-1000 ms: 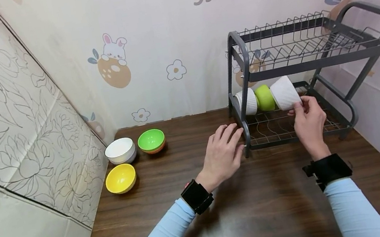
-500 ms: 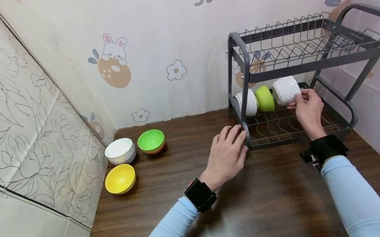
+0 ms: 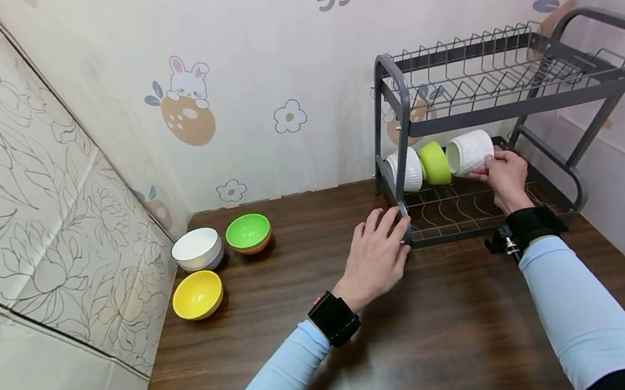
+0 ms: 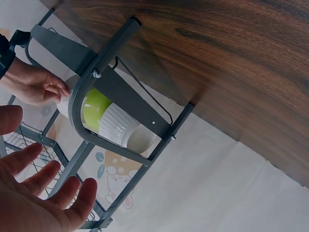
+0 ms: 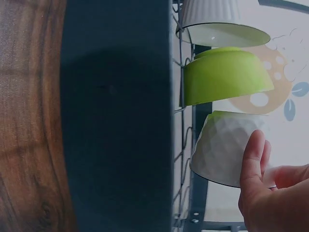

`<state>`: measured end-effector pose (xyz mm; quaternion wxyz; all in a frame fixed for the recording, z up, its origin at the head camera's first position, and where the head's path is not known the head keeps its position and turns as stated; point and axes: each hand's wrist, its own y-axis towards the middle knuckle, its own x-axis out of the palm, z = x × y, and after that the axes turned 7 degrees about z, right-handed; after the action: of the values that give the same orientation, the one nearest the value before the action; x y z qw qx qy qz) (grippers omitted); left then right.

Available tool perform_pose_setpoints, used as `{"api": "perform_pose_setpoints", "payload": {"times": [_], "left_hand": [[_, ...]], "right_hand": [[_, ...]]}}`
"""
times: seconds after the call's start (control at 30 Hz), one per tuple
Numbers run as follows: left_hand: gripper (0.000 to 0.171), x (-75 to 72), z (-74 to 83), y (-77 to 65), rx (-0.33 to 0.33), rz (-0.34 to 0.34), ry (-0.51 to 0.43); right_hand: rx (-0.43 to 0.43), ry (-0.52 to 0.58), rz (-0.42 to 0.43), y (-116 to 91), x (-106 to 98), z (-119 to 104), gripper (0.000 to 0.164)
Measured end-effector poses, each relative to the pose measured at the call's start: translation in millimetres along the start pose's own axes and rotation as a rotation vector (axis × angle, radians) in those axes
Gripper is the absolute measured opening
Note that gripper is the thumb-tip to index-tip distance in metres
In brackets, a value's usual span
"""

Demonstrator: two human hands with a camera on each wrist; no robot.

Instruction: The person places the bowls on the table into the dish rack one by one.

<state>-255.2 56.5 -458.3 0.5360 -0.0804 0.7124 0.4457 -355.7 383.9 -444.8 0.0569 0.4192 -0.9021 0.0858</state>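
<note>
Brown bench (image 3: pixel 421 354) lies in front of the grey rack (image 3: pixel 508 108). Beside the rack's left end, the left hand (image 3: pixel 372 253) holds its fingers apart; within the rack's lower tier (image 3: pixel 458 236), the right hand (image 3: pixel 507 179) pinches a white bowl (image 3: pixel 468 151) — just beside a green bowl (image 3: pixel 435 164).

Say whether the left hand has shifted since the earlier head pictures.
Yes, slightly rightward in the head view: the left hand has moved closer to the stationary dish rack.
</note>
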Motion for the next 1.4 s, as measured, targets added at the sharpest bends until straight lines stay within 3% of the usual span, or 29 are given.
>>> {"api": "perform_pose_setpoints", "payload": {"times": [0.2,0.47,0.73,1.4], "left_hand": [[0.051,4.5,0.8,-0.8,0.007,-0.036,0.022],[0.051,7.6,0.9,1.2,0.019,-0.065,0.05],[0.052,11.1,1.7,3.3,0.024,-0.097,0.083],[0.06,20.8,2.9,2.3,0.009,-0.182,0.096]], "right_hand": [[0.042,-0.045,-0.007,6.9,-0.5,4.0,0.016],[0.037,0.015,-0.077,13.7,5.4,-0.2,0.015],[0.025,-0.079,-0.075,18.3,6.6,-2.8,0.012],[-0.039,-0.124,-0.039,22.5,-0.8,4.5,0.006]]}}
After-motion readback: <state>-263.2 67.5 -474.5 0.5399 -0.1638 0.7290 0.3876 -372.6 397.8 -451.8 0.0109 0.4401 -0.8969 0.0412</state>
